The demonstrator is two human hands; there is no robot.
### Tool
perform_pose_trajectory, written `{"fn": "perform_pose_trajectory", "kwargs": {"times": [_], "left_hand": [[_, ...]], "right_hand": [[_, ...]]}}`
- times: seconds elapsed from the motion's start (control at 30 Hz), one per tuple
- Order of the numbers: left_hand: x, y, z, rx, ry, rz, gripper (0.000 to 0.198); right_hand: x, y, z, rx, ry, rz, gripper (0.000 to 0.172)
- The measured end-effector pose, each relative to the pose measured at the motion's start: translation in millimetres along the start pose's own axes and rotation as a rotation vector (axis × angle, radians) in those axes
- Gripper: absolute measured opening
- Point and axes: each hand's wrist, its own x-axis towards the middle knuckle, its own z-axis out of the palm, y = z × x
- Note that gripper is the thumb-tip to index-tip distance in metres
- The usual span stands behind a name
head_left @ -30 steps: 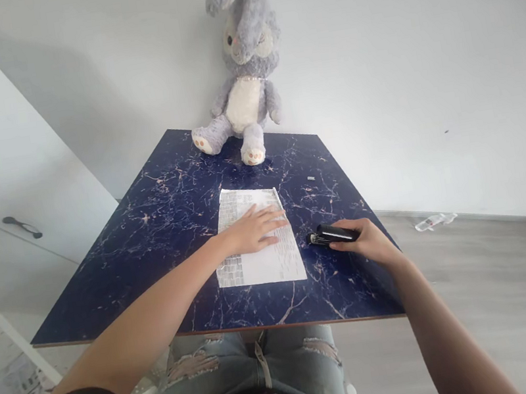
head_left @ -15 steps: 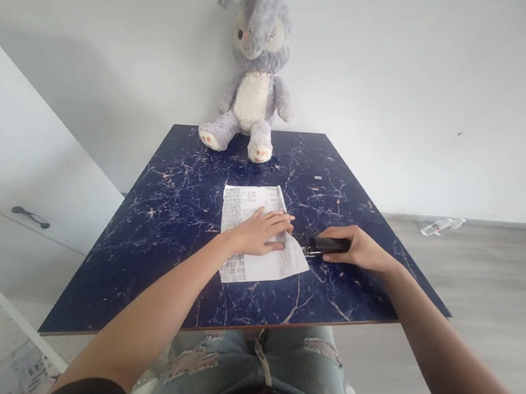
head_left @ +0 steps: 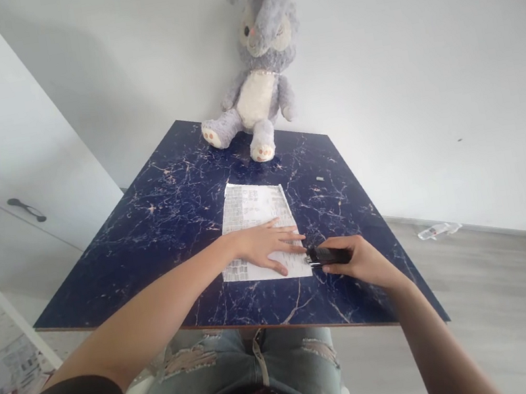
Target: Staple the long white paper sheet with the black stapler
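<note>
A printed sheet of paper [head_left: 255, 208] lies on the dark blue marbled table [head_left: 165, 212]. My left hand [head_left: 266, 250] rests flat on the sheet's near half, fingers stretched out toward its right edge. My right hand [head_left: 360, 260] grips a black stapler [head_left: 325, 255]. The stapler's front end sits at the sheet's near right corner, close to my left fingertips.
A grey plush rabbit [head_left: 262, 64] sits at the table's far edge against the white wall. A small white scrap [head_left: 319, 179] lies on the table right of the sheet. White cabinet with a dark handle [head_left: 25, 209] at left; papers [head_left: 1, 371] on the floor; litter [head_left: 435, 231] by the wall.
My right hand has slid the stapler left, from beside the sheet to its near right corner. My left hand has shifted nearer along the paper.
</note>
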Motion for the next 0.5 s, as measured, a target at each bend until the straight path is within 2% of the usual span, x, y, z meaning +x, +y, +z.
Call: {"fn": "perform_pose_trajectory", "kwargs": {"times": [0.17, 0.27, 0.37, 0.5], "left_hand": [[0.4, 2.5, 1.4, -0.009, 0.021, -0.013, 0.067], [2.1, 6.3, 3.8, 0.001, 0.036, 0.0, 0.061], [3.2, 7.2, 6.4, 0.029, 0.059, 0.065, 0.056], [3.2, 5.9, 7.8, 0.049, 0.059, 0.092, 0.057]], "right_hand": [[3.5, -17.7, -0.1, -0.002, 0.022, -0.05, 0.036], [11.4, -23.9, 8.7, -0.067, 0.189, -0.033, 0.042], [21.0, -27.8, 26.9, -0.257, 0.325, -0.003, 0.048], [26.1, -36.1, 48.1, -0.648, 0.363, 0.058, 0.037]]}}
